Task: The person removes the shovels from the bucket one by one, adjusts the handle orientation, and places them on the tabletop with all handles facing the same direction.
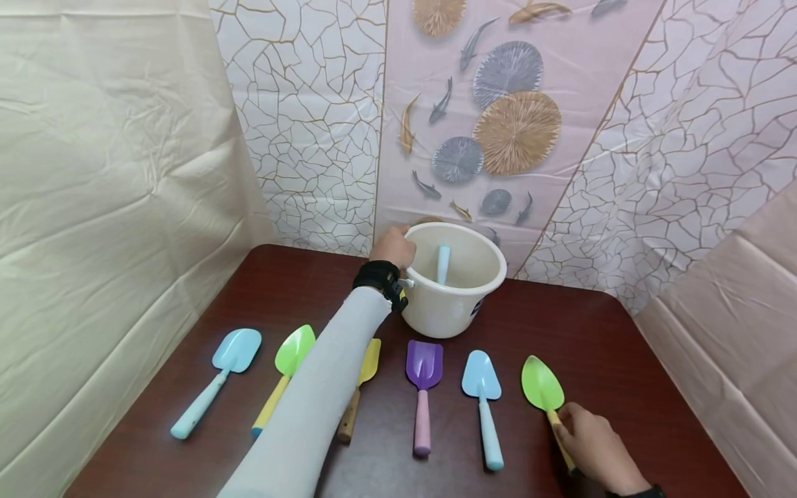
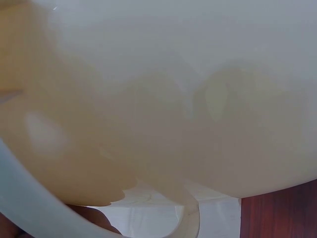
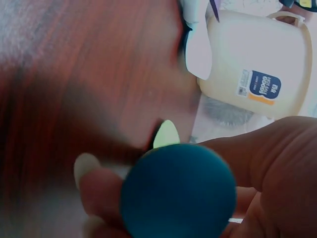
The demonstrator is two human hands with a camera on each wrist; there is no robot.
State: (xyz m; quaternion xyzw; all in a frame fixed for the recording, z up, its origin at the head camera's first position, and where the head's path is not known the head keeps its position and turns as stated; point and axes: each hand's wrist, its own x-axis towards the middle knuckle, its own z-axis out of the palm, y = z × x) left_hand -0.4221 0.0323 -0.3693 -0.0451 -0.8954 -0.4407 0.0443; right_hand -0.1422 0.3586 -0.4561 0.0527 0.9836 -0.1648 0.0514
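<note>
My left hand (image 1: pixel 394 247) grips the rim of a cream bucket (image 1: pixel 438 311) at its left side. The bucket stands upright near the table's back edge, and a light blue handle (image 1: pixel 443 264) sticks up inside it. In the left wrist view the pale bucket wall (image 2: pixel 158 124) fills most of the picture, with fingertips (image 2: pixel 96 215) just past the rim. At the front right, my right hand (image 1: pixel 591 439) holds the yellow handle of a green trowel (image 1: pixel 542 384). The blue end cap (image 3: pixel 178 191) of that handle looms large in the right wrist view.
Several trowels lie in a row: light blue (image 1: pixel 236 349), green with yellow handle (image 1: pixel 294 351), yellow with wooden handle (image 1: pixel 370 361), purple with pink handle (image 1: pixel 425 363), light blue (image 1: pixel 481 377). My left sleeve (image 1: pixel 317 394) crosses over the row. Patterned cloth (image 1: pixel 299 124) hangs behind the table (image 1: pixel 560 318).
</note>
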